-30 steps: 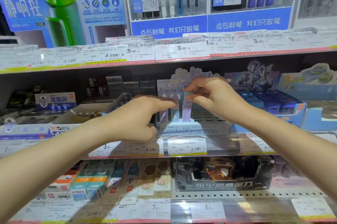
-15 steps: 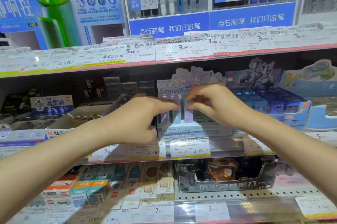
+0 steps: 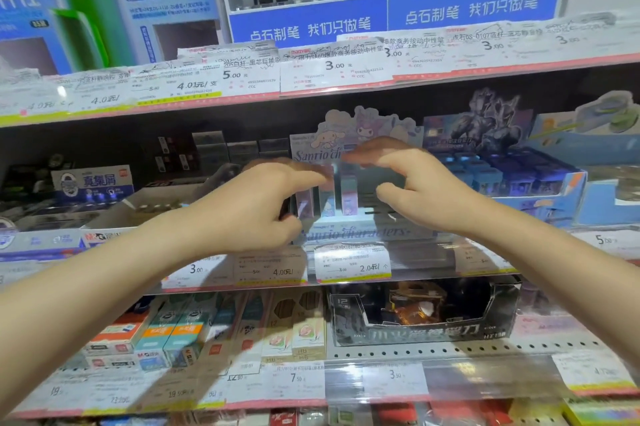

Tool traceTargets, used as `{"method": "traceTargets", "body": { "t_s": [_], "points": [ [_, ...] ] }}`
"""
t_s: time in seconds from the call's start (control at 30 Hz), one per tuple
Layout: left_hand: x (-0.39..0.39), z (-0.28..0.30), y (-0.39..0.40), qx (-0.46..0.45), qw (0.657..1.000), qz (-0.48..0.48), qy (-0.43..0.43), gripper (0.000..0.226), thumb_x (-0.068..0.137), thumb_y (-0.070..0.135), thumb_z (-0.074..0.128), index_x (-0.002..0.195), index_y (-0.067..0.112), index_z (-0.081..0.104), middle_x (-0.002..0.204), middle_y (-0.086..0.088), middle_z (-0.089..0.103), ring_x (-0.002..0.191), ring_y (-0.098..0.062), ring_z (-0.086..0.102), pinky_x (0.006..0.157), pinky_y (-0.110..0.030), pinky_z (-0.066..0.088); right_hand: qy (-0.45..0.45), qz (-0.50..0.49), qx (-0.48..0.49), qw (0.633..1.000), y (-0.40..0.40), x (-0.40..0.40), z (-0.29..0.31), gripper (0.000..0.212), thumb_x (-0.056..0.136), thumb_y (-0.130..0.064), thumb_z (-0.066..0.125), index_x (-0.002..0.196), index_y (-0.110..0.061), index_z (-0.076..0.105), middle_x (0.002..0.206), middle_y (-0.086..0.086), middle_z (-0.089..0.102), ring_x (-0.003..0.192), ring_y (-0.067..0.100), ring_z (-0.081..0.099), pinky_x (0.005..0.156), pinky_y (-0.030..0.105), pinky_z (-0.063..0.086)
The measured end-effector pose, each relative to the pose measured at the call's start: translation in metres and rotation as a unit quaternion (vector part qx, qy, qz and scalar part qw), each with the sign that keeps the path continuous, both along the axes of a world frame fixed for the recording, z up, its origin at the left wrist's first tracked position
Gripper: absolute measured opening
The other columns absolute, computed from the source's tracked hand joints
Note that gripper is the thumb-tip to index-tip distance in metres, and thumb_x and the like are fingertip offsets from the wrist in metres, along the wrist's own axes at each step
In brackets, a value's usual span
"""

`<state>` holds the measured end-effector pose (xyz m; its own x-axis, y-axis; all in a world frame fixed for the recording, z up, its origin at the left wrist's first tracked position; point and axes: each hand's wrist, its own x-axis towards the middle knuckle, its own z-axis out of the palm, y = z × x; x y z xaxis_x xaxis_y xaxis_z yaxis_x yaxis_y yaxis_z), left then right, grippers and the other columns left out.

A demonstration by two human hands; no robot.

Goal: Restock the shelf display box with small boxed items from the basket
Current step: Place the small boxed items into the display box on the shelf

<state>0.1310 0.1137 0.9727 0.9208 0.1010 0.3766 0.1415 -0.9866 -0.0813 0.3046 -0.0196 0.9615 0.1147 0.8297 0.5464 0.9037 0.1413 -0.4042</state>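
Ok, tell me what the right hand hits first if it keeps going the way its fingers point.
Probably the left hand: the right hand has fingers aimed leftward above the small boxes. Blur leaves depth unclear.

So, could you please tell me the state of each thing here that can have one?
Sanrio display box: open-topped, mostly unfilled, three small boxes at its left.
Small boxes: upright, side by side.
Left hand: fingers reach to the small boxes; grip blurred.
Right hand: fingers spread, holding nothing.
Black display box: open-fronted, partly stocked.
Blue display box: open, well stocked.
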Motion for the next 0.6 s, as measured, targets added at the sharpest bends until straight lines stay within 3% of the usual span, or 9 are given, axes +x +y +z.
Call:
{"method": "traceTargets", "body": {
  "t_s": [0.07,0.13,0.2,0.27,0.4,0.5,0.6],
  "points": [
    [0.0,-0.005,-0.008,0.012,0.999,0.009,-0.039,0.058,0.073,0.028,0.042,0.131,0.022,0.05,0.107,-0.002,0.061,0.097,-0.018,0.054,0.084,-0.03,0.043,0.018,0.013,0.043,0.999,-0.007,0.0,-0.005,0.046,0.081,0.002,0.048,0.118,-0.025,0.053,0.109,-0.018,0.053,0.077,-0.023,0.05,0.071,-0.004,0.035],
    [0.0,-0.01,-0.017,0.005,0.996,-0.003,-0.09,0.052,0.074,0.03,0.042,0.123,0.016,0.057,0.109,-0.002,0.06,0.1,-0.015,0.055,0.089,-0.032,0.045,0.02,0.02,0.085,0.996,-0.015,0.004,-0.011,0.04,0.08,-0.011,0.051,0.118,-0.023,0.054,0.107,-0.009,0.058,0.087,-0.005,0.054,0.079,0.009,0.041],
    [-0.003,-0.013,-0.03,-0.018,0.992,-0.005,-0.124,0.041,0.076,0.029,0.045,0.109,0.012,0.063,0.096,0.001,0.06,0.084,-0.003,0.051,0.078,-0.015,0.04,0.05,0.039,0.103,0.993,-0.027,0.008,-0.017,0.03,0.08,-0.018,0.053,0.11,-0.022,0.057,0.092,-0.003,0.062,0.08,0.013,0.056,0.073,0.023,0.046],
    [-0.007,-0.019,-0.046,-0.026,0.991,0.004,-0.134,0.033,0.077,0.031,0.047,0.096,0.01,0.064,0.079,0.003,0.058,0.068,-0.005,0.047,0.065,-0.013,0.037,0.097,0.065,0.106,0.987,-0.041,0.008,-0.024,0.019,0.081,-0.022,0.056,0.099,-0.024,0.06,0.079,-0.001,0.062,0.068,0.021,0.056,0.063,0.029,0.046],
    [-0.014,-0.041,-0.07,-0.098,0.987,0.034,-0.127,0.027,0.075,0.039,0.048,0.079,0.018,0.064,0.057,0.01,0.056,0.05,-0.003,0.049,0.054,-0.01,0.034,0.132,0.085,0.078,0.985,-0.058,0.004,-0.048,0.011,0.08,-0.028,0.056,0.077,-0.019,0.062,0.063,0.013,0.06,0.058,0.03,0.055,0.055,0.04,0.046],
    [-0.022,-0.065,-0.081,-0.143,0.983,0.05,-0.099,0.023,0.074,0.043,0.048,0.071,0.024,0.06,0.046,0.01,0.05,0.044,-0.004,0.046,0.048,-0.011,0.031,0.156,0.098,0.036,0.982,-0.069,-0.004,-0.073,0.013,0.08,-0.025,0.057,0.069,-0.02,0.061,0.059,0.014,0.059,0.05,0.021,0.053,0.05,0.033,0.043],
    [-0.034,-0.092,-0.087,-0.182,0.98,0.054,-0.067,0.026,0.073,0.043,0.047,0.069,0.021,0.061,0.049,0.007,0.054,0.047,-0.006,0.047,0.048,-0.01,0.031,0.186,0.104,-0.023,0.977,-0.08,-0.017,-0.103,0.015,0.079,-0.025,0.058,0.065,-0.02,0.062,0.059,0.017,0.058,0.051,0.009,0.045,0.05,0.022,0.037]
  ]
}}
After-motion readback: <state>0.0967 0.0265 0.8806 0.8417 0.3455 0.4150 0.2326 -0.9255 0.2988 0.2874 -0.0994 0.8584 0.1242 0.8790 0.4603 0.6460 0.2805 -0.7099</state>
